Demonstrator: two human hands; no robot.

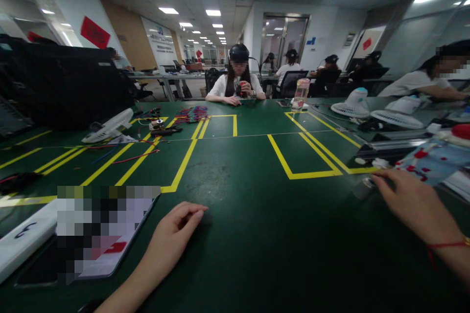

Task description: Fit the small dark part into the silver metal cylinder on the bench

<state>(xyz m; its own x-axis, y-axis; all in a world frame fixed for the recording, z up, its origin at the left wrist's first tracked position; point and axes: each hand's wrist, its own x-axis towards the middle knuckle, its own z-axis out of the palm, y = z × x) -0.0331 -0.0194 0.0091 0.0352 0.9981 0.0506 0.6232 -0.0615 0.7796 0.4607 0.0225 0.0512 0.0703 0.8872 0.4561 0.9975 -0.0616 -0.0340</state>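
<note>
My left hand rests on the green table, its fingers curled and thumb against the fingertips, with nothing visible in them. Just left of it lies a tablet-like device, mostly blurred out, beside a white bar with a dark mark. Over at the right, my right hand, with a red cord at the wrist, has its fingertips closed at the end of a small clear-grey cylinder. Motion blur hides what exactly the cylinder is.
Yellow tape marks the table. At left are a white fan, loose wires and a wire bundle. At right are metal profiles, a floral bag, more fans and a bottle. A person sits opposite.
</note>
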